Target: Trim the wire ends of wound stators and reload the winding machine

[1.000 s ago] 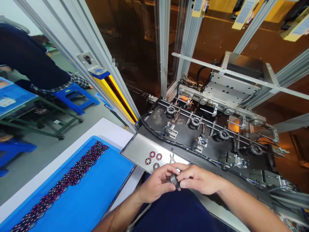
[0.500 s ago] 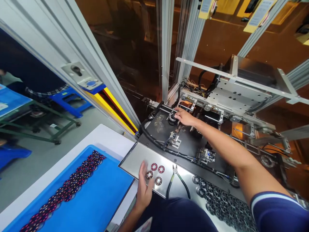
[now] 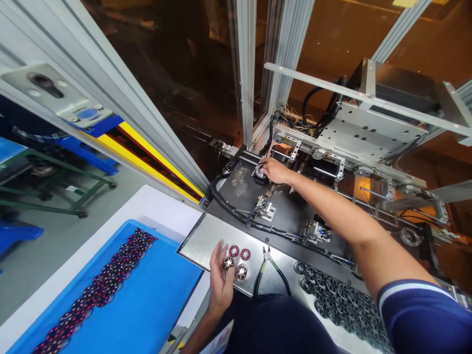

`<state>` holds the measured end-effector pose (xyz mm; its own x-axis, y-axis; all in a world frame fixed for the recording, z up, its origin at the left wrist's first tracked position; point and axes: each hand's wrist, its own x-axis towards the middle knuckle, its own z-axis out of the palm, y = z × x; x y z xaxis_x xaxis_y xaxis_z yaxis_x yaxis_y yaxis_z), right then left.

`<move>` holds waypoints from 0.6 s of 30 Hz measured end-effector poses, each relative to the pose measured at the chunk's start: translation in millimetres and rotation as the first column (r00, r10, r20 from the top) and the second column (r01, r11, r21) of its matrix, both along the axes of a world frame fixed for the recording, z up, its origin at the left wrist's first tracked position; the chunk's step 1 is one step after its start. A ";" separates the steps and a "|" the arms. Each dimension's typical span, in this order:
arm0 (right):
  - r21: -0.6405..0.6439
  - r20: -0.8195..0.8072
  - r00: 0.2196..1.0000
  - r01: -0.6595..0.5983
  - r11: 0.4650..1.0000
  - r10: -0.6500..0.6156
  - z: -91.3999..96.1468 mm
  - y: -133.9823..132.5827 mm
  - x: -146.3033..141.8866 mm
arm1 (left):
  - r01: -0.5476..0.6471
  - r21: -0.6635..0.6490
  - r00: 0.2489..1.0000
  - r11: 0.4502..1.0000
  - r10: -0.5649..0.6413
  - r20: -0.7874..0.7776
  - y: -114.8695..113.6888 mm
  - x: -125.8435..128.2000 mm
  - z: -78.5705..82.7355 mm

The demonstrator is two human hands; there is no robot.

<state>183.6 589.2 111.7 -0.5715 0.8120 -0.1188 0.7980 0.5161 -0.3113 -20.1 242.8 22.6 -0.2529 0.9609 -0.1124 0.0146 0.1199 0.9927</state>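
Observation:
My right hand (image 3: pixel 275 170) reaches into the machine, its fingers closed on a round metal part (image 3: pixel 260 172) on a dark circular fixture. How much of that part lies under the fingertips is hidden. My left hand (image 3: pixel 221 282) hovers at the near edge of the metal tray (image 3: pixel 197 241), thumb and fingers apart around a copper-coloured wound motor stator (image 3: pixel 228 263). Beside it lie another copper-coloured stator (image 3: pixel 241 272) and two red-wound stators, one on the left (image 3: pixel 234 250) and one on the right (image 3: pixel 245 254). To their right rest diagonal cutters (image 3: pixel 267 260) with their handles spread.
Many dark spoked round parts (image 3: pixel 332 295) cover the tray's right side. A blue tray (image 3: pixel 147 295) on the left holds overlapping rows of wound stators (image 3: pixel 99 285). Brackets (image 3: pixel 265 209), a black cable (image 3: pixel 236 214) and an aluminium frame post (image 3: pixel 246 73) surround my right arm.
The view has shifted slightly. My right hand stays at the round part, its fingers bent further over it. My left hand has come closer around the copper-coloured stator, fingers still apart.

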 end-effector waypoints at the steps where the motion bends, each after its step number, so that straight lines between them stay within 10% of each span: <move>1: -0.003 0.015 1.000 0.005 1.000 -0.005 -0.1 0.5 -1.7 | 0.001 0.001 1.000 1.000 -0.001 0.000 0.1 0.2 0.4; 18: 0.022 0.107 0.992 0.063 0.998 -0.065 -8.7 -2.3 -13.3 | 0.016 -0.022 1.000 1.000 -0.016 0.009 -0.3 -0.6 1.1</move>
<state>170.2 586.9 103.0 -0.5031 0.8489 -0.1620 0.8578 0.4679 -0.2126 -20.7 242.6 23.7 -0.2367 0.9621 -0.1355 0.0078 0.1414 0.9899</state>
